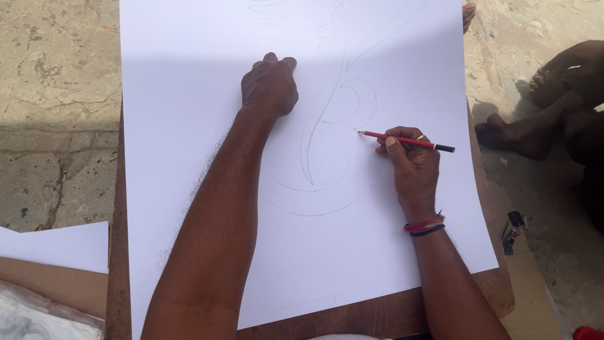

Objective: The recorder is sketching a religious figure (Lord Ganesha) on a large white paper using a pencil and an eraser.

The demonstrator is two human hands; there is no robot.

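Note:
A large white sheet of paper (189, 126) lies on a brown wooden board (377, 315), with faint curved pencil lines drawn across its middle and top. My right hand (412, 167) grips a red pencil (402, 140) with a black end, its tip touching the paper beside a curved line. A ring shows on one finger, and red and black bands circle the wrist. My left hand (269, 85) rests as a closed fist on the sheet, left of the drawing, pressing it flat.
Another person's bare feet (535, 126) rest on the stone floor at the right. Black binder clips (513, 230) lie by the board's right edge. More white paper (56, 245), brown card and a plastic-wrapped item sit at the lower left.

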